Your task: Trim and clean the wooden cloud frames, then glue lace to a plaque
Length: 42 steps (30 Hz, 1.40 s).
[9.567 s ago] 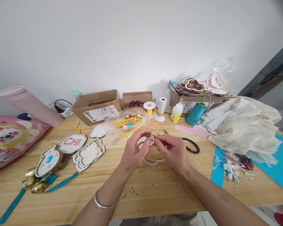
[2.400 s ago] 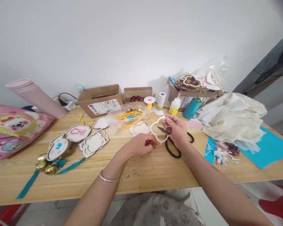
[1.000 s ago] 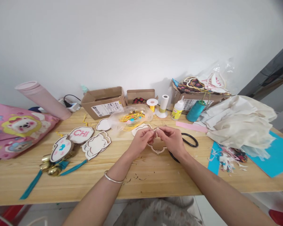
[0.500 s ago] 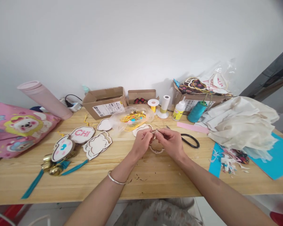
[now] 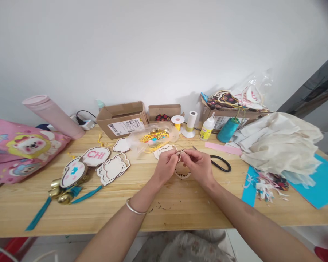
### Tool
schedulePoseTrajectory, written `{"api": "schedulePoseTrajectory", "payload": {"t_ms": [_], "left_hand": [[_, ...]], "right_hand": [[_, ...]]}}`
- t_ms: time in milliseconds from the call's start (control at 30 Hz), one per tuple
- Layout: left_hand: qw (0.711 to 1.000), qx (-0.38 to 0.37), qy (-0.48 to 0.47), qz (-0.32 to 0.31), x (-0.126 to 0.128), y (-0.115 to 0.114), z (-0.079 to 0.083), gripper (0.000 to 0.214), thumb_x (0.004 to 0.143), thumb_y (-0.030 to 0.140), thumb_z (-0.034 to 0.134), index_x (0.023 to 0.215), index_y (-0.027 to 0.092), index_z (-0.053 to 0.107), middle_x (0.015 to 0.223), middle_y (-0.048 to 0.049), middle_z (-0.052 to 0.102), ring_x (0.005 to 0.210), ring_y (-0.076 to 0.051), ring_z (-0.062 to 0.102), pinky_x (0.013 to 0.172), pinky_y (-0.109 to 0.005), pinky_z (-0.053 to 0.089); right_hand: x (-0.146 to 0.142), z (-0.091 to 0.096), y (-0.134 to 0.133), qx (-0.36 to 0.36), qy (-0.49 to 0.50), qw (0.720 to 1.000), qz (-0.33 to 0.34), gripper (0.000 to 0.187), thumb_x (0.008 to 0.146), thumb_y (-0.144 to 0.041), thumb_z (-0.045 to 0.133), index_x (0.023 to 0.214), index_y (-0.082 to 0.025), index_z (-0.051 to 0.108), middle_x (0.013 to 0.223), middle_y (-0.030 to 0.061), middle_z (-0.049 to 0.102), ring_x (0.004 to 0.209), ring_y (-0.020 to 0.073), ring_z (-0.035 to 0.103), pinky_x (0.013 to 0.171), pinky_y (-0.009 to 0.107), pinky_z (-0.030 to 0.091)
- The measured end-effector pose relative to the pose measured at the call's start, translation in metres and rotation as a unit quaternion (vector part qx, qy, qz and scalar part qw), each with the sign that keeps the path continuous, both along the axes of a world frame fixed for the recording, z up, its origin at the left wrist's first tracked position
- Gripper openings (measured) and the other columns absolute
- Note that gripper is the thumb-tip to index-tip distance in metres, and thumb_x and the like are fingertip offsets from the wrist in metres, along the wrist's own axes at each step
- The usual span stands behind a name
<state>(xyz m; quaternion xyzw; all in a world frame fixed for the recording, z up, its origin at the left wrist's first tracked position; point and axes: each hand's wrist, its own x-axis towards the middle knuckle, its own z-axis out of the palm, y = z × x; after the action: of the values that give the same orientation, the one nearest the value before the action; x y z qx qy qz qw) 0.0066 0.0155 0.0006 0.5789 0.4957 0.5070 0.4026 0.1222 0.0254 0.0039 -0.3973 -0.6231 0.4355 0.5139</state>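
A small wooden frame (image 5: 183,177) with a scalloped, dark-lined edge and an open middle is held low over the table, its top between my fingers. My left hand (image 5: 166,165) pinches it from the left, fingers curled. From the right, my right hand (image 5: 198,164) grips the same top edge with thumb and forefinger. The fingertips hide most of the upper part. Just behind my left hand lies a white cloud-shaped wooden piece (image 5: 161,150). Scissors with black handles (image 5: 221,163) rest to the right of my right hand.
Wooden shapes (image 5: 113,168) and a CHI plaque (image 5: 96,156) lie left, beside gold bells (image 5: 64,197). Behind stand cardboard boxes (image 5: 123,118), a bag of yellow cords (image 5: 153,137), a glue bottle (image 5: 207,128) and teal thread (image 5: 228,130). Cream fabric (image 5: 282,142) is heaped right.
Both hands stay together on the wooden frame, with only a very slight shift of the fingers. The whole view has moved a little; nothing else differs.
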Motion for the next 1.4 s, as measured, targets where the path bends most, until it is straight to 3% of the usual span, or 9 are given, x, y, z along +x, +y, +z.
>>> {"api": "schedulePoseTrajectory", "payload": {"t_ms": [367, 533, 633, 733, 833, 1000, 1167, 1267, 1400], "left_hand": [[0.999, 0.000, -0.029, 0.018, -0.002, 0.000, 0.003, 0.020, 0.063, 0.020, 0.036, 0.043, 0.019, 0.032, 0.043, 0.0039, 0.029, 0.045, -0.010, 0.029, 0.045, -0.025, 0.025], [0.995, 0.011, -0.088, -0.047, -0.009, 0.003, 0.003, 0.015, 0.065, 0.019, 0.041, 0.078, 0.018, 0.049, 0.068, 0.0011, 0.050, 0.063, -0.013, 0.047, 0.058, -0.025, 0.037], [0.993, 0.080, -0.080, 0.024, -0.014, 0.002, 0.004, 0.022, 0.069, 0.020, 0.045, 0.091, 0.020, 0.047, 0.088, -0.0016, 0.051, 0.084, -0.015, 0.047, 0.075, -0.027, 0.038], [0.992, 0.085, 0.017, 0.091, -0.014, 0.000, 0.003, 0.008, 0.075, 0.026, 0.047, 0.078, 0.019, 0.050, 0.077, -0.0007, 0.049, 0.078, -0.014, 0.045, 0.073, -0.026, 0.037], [0.994, 0.054, 0.085, 0.051, -0.010, 0.000, 0.004, 0.020, 0.078, 0.032, 0.046, 0.067, 0.016, 0.053, 0.063, 0.0004, 0.049, 0.065, -0.013, 0.045, 0.063, -0.025, 0.036], [0.998, 0.019, 0.056, 0.007, -0.005, 0.001, 0.005, 0.023, 0.079, 0.033, 0.044, 0.072, 0.015, 0.056, 0.066, -0.0004, 0.054, 0.064, -0.012, 0.047, 0.060, -0.024, 0.037], [0.999, -0.028, -0.016, 0.002, -0.005, 0.002, 0.006, 0.018, 0.075, 0.027, 0.045, 0.063, 0.016, 0.051, 0.058, 0.0036, 0.045, 0.056, -0.009, 0.040, 0.054, -0.021, 0.033], [0.998, -0.043, -0.034, 0.032, -0.004, 0.002, 0.004, 0.018, 0.071, 0.020, 0.044, 0.054, 0.016, 0.044, 0.051, 0.0057, 0.036, 0.051, -0.007, 0.032, 0.050, -0.020, 0.028], [0.996, -0.042, -0.059, 0.051, -0.002, 0.002, 0.000, 0.017, 0.069, 0.016, 0.042, 0.052, 0.016, 0.043, 0.051, 0.0052, 0.037, 0.052, -0.008, 0.033, 0.050, -0.020, 0.028]], "right_hand": [[-0.005, -0.001, -0.006, 0.033, -0.022, 0.999, -0.006, 0.018, 0.073, -0.026, 0.053, 0.063, -0.017, 0.065, 0.056, 0.0002, 0.057, 0.049, 0.0095, 0.047, 0.045, 0.022, 0.040], [0.001, -0.006, -0.002, 0.051, -0.051, 0.997, -0.023, 0.018, 0.075, -0.028, 0.054, 0.070, -0.017, 0.067, 0.056, 0.0000, 0.056, 0.050, 0.0101, 0.047, 0.047, 0.022, 0.039], [0.006, -0.007, 0.003, 0.073, -0.057, 0.994, -0.058, 0.019, 0.076, -0.029, 0.054, 0.071, -0.017, 0.067, 0.056, 0.0001, 0.055, 0.049, 0.0100, 0.046, 0.046, 0.022, 0.039], [0.009, -0.005, 0.006, 0.118, -0.067, 0.987, -0.085, 0.019, 0.077, -0.030, 0.052, 0.076, -0.018, 0.067, 0.060, 0.0013, 0.058, 0.051, 0.0111, 0.049, 0.049, 0.024, 0.041], [0.010, -0.003, 0.006, 0.178, -0.107, 0.975, -0.082, 0.019, 0.078, -0.026, 0.051, 0.083, -0.019, 0.068, 0.064, 0.0022, 0.061, 0.056, 0.0124, 0.052, 0.055, 0.025, 0.044], [0.010, -0.005, 0.008, 0.270, -0.177, 0.944, -0.070, 0.021, 0.080, -0.022, 0.048, 0.089, -0.021, 0.067, 0.067, 0.0034, 0.063, 0.061, 0.0133, 0.054, 0.058, 0.026, 0.045], [0.009, -0.009, 0.010, 0.340, -0.215, 0.913, -0.065, 0.021, 0.081, -0.018, 0.047, 0.088, -0.018, 0.067, 0.067, 0.0058, 0.064, 0.063, 0.0142, 0.054, 0.059, 0.026, 0.045], [0.008, -0.011, 0.010, 0.349, -0.222, 0.909, -0.059, 0.021, 0.080, -0.018, 0.047, 0.087, -0.018, 0.067, 0.066, 0.0059, 0.064, 0.061, 0.0138, 0.054, 0.057, 0.025, 0.044], [0.006, -0.009, 0.009, 0.282, -0.204, 0.935, -0.065, 0.019, 0.080, -0.019, 0.048, 0.079, -0.018, 0.067, 0.063, 0.0040, 0.063, 0.059, 0.0130, 0.053, 0.057, 0.025, 0.043]]}}
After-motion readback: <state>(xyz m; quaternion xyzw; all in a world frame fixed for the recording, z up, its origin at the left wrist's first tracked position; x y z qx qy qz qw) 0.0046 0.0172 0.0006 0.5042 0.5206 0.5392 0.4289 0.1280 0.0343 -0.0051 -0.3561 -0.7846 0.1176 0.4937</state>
